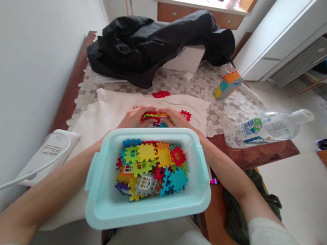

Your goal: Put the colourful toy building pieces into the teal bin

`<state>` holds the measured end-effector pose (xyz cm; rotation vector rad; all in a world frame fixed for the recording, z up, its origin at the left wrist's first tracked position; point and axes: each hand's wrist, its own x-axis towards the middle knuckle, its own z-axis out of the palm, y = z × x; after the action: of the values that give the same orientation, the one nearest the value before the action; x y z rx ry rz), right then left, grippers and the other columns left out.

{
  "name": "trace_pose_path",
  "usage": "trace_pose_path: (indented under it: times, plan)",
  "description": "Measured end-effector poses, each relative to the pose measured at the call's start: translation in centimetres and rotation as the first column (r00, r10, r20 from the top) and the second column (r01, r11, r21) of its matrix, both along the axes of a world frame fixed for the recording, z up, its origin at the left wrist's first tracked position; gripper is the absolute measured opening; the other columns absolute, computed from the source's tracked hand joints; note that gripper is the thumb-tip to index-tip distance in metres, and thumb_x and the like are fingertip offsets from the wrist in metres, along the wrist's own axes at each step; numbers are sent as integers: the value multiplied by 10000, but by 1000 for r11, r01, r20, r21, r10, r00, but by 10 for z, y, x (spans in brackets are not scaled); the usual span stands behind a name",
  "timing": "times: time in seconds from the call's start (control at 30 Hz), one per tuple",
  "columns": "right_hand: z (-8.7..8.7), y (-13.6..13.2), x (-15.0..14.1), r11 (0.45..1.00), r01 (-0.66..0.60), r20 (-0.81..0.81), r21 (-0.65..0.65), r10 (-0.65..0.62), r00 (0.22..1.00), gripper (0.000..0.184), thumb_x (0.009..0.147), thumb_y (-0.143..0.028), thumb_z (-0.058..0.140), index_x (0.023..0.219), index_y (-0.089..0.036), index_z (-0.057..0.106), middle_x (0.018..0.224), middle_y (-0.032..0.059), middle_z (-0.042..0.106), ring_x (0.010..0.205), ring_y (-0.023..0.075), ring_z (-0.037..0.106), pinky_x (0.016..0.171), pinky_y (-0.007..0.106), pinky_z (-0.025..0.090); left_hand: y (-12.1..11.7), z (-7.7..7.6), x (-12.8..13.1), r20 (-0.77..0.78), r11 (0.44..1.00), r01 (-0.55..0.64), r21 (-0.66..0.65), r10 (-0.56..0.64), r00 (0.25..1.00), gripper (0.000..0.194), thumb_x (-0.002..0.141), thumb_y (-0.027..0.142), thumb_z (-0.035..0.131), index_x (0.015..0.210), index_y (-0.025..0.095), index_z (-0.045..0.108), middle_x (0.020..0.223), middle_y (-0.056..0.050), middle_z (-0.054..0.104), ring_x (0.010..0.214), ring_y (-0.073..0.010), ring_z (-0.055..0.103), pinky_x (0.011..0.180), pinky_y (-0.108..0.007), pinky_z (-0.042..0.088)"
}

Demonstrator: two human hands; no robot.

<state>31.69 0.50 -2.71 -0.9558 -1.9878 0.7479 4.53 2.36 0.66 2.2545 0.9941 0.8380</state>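
Observation:
A pale blue plastic tub (105, 194) rests on my lap, holding several coloured interlocking tiles (152, 164). Beyond its far rim, my left hand (136, 116) and my right hand (175, 118) meet over the white cloth (109, 104). Both hands close around a small cluster of joined tiles (155, 117), red, green and orange. Loose red tiles lie on the cloth nearby, one (185, 115) by my right hand and another (160, 94) farther back.
A built block of coloured tiles (228, 84) stands on the lace tablecloth at the back right. A plastic water bottle (269, 128) lies at the table's right edge. A black jacket (161, 39) covers a white box. A white device (50, 151) with cable sits left.

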Motion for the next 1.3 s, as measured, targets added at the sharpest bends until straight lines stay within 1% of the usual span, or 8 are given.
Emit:
trace_pose_path:
  times: [0.13,0.3,0.5,0.73,0.9,1.0,1.13,1.3]
  plan:
    - [3,-5,2,999,-28,60,-47,30,998,418,1141,-481,732,1536,-346,744,1580,71,817,1475,309,768,1301,552,610,2,1,1,-41,998,-34,-61,31,999,356,1076,528,746,1341,291,724,1323,-57,905,1172,-293,843,1132,-481,683]
    - [3,-6,2,997,-68,52,-24,69,996,494,1147,-513,748,1598,-315,708,1635,94,783,1511,311,746,1325,526,583,10,-4,2,-43,1000,-2,-28,1,999,314,1036,532,769,1182,268,681,1250,-76,888,1141,-312,820,1116,-507,669]
    - [1,0,3,992,-117,106,52,111,988,295,1177,-395,666,1446,-289,720,1533,110,799,1400,288,775,1221,483,624,12,-16,-2,55,993,57,-101,-52,997,517,945,596,913,1268,266,680,1230,-55,903,1093,-275,855,1017,-418,692]
    - [-3,0,4,994,36,136,103,-50,989,359,1057,-192,664,1400,-292,706,1417,93,821,1356,294,761,1213,501,608,10,-12,1,131,990,131,-43,-124,984,470,1027,470,852,1411,249,695,1390,-122,907,1258,-294,877,1116,-459,709]
    - [-6,7,1,985,160,-26,72,-158,987,328,978,-266,727,1306,-256,729,1337,105,841,1272,310,784,1199,514,606,15,-17,2,75,998,55,-29,-52,996,519,1011,429,780,1480,222,703,1421,-155,883,1226,-319,878,1073,-494,732]
    - [5,9,2,970,219,-292,-102,-240,926,365,965,-405,809,1290,-277,704,1316,76,831,1226,273,781,1160,452,628,18,-20,3,51,1000,-11,-23,13,999,541,995,453,784,1482,230,717,1361,-148,895,1183,-336,888,1017,-485,739]
    - [35,1,15,944,-112,-648,-309,-123,752,527,886,-554,957,1271,-320,685,1175,11,805,1000,211,778,924,351,677,15,-16,6,-31,999,38,-30,-39,999,379,1081,424,712,1410,254,797,1318,-116,921,1137,-312,891,1016,-456,720]
    - [77,-25,31,875,-444,-671,-194,212,711,546,869,-464,1090,1284,-277,788,1114,-3,813,896,144,771,830,247,650,17,-11,7,-161,990,131,44,-122,979,270,1041,342,696,1206,216,869,1192,-123,940,1091,-319,876,1063,-479,670]
